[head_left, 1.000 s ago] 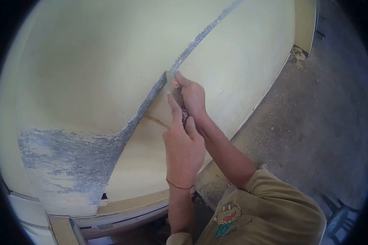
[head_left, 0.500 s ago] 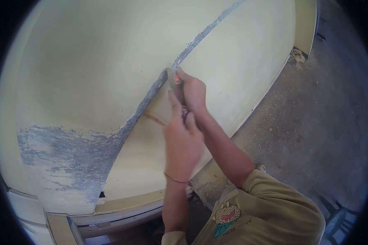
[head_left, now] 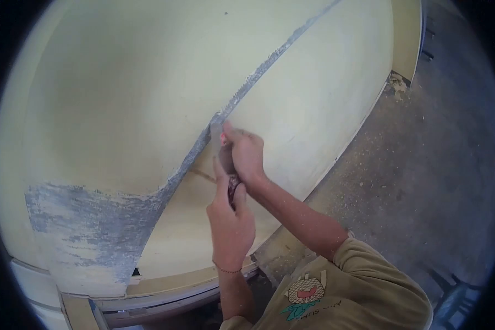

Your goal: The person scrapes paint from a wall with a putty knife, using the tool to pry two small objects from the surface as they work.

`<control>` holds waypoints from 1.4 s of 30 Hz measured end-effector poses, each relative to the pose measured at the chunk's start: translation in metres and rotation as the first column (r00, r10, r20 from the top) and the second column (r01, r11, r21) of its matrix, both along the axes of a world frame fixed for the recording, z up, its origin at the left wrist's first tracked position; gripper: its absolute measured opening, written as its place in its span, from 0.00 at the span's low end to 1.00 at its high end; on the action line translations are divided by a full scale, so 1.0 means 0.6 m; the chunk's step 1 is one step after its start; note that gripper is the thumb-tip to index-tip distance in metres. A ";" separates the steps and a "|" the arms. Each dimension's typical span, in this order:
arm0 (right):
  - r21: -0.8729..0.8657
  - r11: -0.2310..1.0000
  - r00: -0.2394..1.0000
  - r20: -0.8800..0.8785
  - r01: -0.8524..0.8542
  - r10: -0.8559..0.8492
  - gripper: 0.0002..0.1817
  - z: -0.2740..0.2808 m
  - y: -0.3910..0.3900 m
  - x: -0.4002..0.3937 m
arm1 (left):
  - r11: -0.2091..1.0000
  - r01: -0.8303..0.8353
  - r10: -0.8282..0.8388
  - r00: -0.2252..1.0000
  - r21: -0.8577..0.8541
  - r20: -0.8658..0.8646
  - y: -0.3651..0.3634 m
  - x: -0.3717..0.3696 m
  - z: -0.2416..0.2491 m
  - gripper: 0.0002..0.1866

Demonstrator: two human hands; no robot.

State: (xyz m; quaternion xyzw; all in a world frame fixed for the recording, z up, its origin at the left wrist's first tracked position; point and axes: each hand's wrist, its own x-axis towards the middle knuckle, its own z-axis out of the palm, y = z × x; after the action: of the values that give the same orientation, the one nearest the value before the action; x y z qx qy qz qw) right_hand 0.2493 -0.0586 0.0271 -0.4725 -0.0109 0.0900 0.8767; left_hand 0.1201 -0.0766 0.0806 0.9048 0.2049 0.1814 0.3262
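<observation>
A scraper-like tool (head_left: 216, 131) has its flat blade against the grey, rough strip (head_left: 247, 83) that runs diagonally across the pale wall (head_left: 121, 99). My right hand (head_left: 246, 157) is closed round the tool close behind the blade, with the thumb towards the blade. Lower down, my left hand (head_left: 231, 223), with a thin band at the wrist, grips the dark handle end (head_left: 234, 186). A wide, rough grey patch (head_left: 99, 217) spreads at the lower end of the strip.
Small crumbs are scattered over the grey floor (head_left: 379, 165) at the right. Broken bits (head_left: 399, 85) lie by the wall's far corner. A ledge (head_left: 176, 283) runs along the bottom, and a bluish chair-like object (head_left: 456, 300) stands at the lower right.
Both hands and the tool have moved down and left along the strip. The view has shifted slightly. Both hands keep their hold.
</observation>
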 end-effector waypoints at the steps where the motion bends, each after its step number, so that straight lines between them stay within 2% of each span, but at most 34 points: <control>1: -0.130 0.989 0.987 0.156 0.065 -0.044 0.17 -0.028 0.011 0.019 | 1.000 0.003 -0.003 1.000 0.003 -0.009 -0.009 0.012 -0.003 0.28; 2: -0.134 0.989 0.988 0.152 0.059 -0.038 0.17 -0.013 -0.005 0.018 | 0.998 0.005 -0.008 1.000 0.070 0.029 -0.024 0.032 -0.009 0.28; 3: 0.087 0.994 0.992 -0.101 -0.072 0.081 0.19 0.023 -0.031 0.016 | 0.990 0.013 -0.023 0.997 0.141 0.072 -0.029 0.044 -0.010 0.28; 4: 0.324 0.935 0.915 -0.318 -0.143 0.250 0.20 0.041 -0.046 0.013 | 0.993 0.021 -0.024 1.000 0.115 0.021 -0.015 0.033 -0.004 0.28; 5: 0.318 0.937 0.914 -0.319 -0.147 0.252 0.20 0.040 -0.036 -0.002 | 0.994 0.018 -0.020 1.000 0.109 0.021 -0.006 0.013 -0.002 0.28; 7: 0.166 0.985 0.984 -0.167 -0.042 0.070 0.21 0.028 0.010 -0.035 | 0.996 -0.048 0.049 0.999 0.078 -0.012 0.005 -0.013 0.002 0.27; 8: -0.199 0.893 0.862 0.409 0.404 -0.299 0.23 -0.071 0.085 0.007 | 0.996 -0.018 0.013 0.998 0.086 0.056 0.001 0.001 -0.004 0.26; 9: -0.209 0.898 0.871 0.404 0.387 -0.281 0.23 -0.043 0.051 0.021 | 0.996 -0.035 0.031 0.998 0.079 0.047 -0.003 0.029 -0.004 0.26; 10: 0.047 0.992 0.993 -0.017 0.120 -0.119 0.22 0.019 -0.023 0.035 | 0.977 0.057 -0.076 0.994 0.206 0.084 -0.005 0.065 0.000 0.26; 11: 0.388 0.921 0.915 -0.362 -0.027 0.179 0.21 0.052 -0.065 0.042 | 0.929 0.151 -0.198 0.975 0.339 0.106 -0.006 0.082 0.003 0.26; 12: 0.336 0.941 0.929 -0.330 -0.050 0.167 0.22 0.052 -0.069 0.041 | 0.928 0.152 -0.198 0.975 0.341 0.105 -0.004 0.069 0.006 0.26; 13: 0.336 0.940 0.933 -0.321 -0.051 0.165 0.22 0.039 -0.052 0.034 | 0.970 0.108 -0.122 0.991 0.217 0.052 -0.003 0.048 0.008 0.27; 15: 0.103 0.994 1.000 -0.023 0.022 -0.020 0.21 -0.004 0.000 -0.001 | 1.000 0.000 -0.002 0.996 -0.021 -0.092 -0.006 0.013 0.009 0.29; 16: 0.113 0.993 0.999 -0.028 0.041 -0.038 0.21 0.001 -0.012 -0.008 | 1.000 0.018 -0.019 0.995 -0.011 -0.096 -0.010 0.009 0.008 0.29; 18: 0.315 0.930 0.938 -0.221 -0.190 0.267 0.19 0.015 -0.031 -0.022 | 0.996 -0.070 0.064 0.994 -0.064 -0.091 -0.015 0.007 0.013 0.29; 19: 0.319 0.931 0.941 -0.224 -0.176 0.255 0.19 0.013 -0.039 -0.026 | 0.997 -0.056 0.050 0.994 -0.060 -0.095 -0.018 0.009 0.023 0.29; 21: 0.418 0.864 0.921 -0.138 -0.279 0.365 0.16 0.006 -0.059 -0.028 | 0.973 -0.161 0.104 0.947 -0.167 -0.305 -0.028 0.014 0.047 0.29; 22: 0.411 0.869 0.923 -0.139 -0.275 0.358 0.16 0.010 -0.063 -0.031 | 0.972 -0.155 0.096 0.948 -0.175 -0.304 -0.025 0.014 0.038 0.29; 24: 0.488 0.834 0.903 -0.185 -0.258 0.387 0.14 0.022 -0.062 -0.039 | 0.991 -0.082 0.069 0.989 -0.103 -0.127 -0.019 0.008 0.013 0.29; 25: 0.487 0.834 0.902 -0.186 -0.259 0.389 0.14 0.022 -0.056 -0.037 | 0.991 -0.084 0.071 0.989 -0.104 -0.128 -0.019 0.010 0.012 0.29; 27: 0.389 0.908 0.965 -0.136 -0.156 0.224 0.14 0.018 -0.042 -0.025 | 0.998 -0.026 0.020 0.994 -0.054 -0.103 -0.017 0.022 0.013 0.30; 28: 0.384 0.908 0.961 -0.143 -0.165 0.235 0.14 0.021 -0.048 -0.019 | 0.997 -0.039 0.032 0.993 -0.061 -0.110 -0.019 0.027 0.008 0.30; 30: 0.386 0.909 0.931 -0.250 -0.156 0.266 0.13 0.034 -0.066 0.000 | 0.985 0.016 -0.019 1.000 0.171 0.015 -0.023 0.040 -0.001 0.27; 31: 0.385 0.908 0.930 -0.245 -0.166 0.274 0.13 0.024 -0.048 -0.012 | 0.985 0.006 -0.010 1.000 0.171 0.020 -0.020 0.027 0.000 0.27; 33: 0.355 0.934 0.985 -0.149 -0.024 0.083 0.13 -0.003 0.009 -0.037 | 0.997 -0.064 0.068 0.989 0.036 -0.130 -0.006 -0.003 0.007 0.31; 34: 0.239 0.969 0.997 -0.065 0.060 -0.046 0.13 0.000 0.003 -0.023 | 0.997 -0.073 0.078 0.987 0.041 -0.141 -0.020 0.010 0.019 0.31; 35: 0.238 0.970 0.997 -0.071 0.048 -0.032 0.13 0.000 -0.012 -0.011 | 0.998 -0.065 0.067 0.986 0.018 -0.152 -0.043 0.037 0.033 0.31; 37: 0.479 0.870 0.906 -0.309 -0.114 0.289 0.13 0.038 -0.058 0.008 | 0.998 -0.057 0.056 0.987 0.000 -0.153 -0.038 0.045 0.032 0.31; 39: 0.456 0.884 0.925 -0.283 -0.102 0.253 0.14 0.040 -0.040 -0.015 | 0.993 -0.018 0.022 0.999 0.120 -0.032 -0.005 0.021 -0.002 0.29; 41: 0.354 0.935 0.981 -0.188 0.032 0.038 0.17 0.029 0.000 -0.024 | 0.989 -0.026 0.023 1.000 0.143 0.021 -0.007 0.022 0.000 0.28; 42: 0.319 0.943 0.985 0.101 0.099 -0.138 0.17 0.009 0.000 -0.003 | 0.993 0.005 -0.007 1.000 0.120 0.014 -0.013 0.040 0.002 0.27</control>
State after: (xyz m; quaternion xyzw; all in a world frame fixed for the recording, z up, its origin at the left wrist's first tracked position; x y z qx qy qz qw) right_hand 0.2475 -0.0589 0.0325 -0.3321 -0.0500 0.0050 0.9419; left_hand 0.1443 -0.0845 0.0816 0.9220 0.1885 0.1991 0.2734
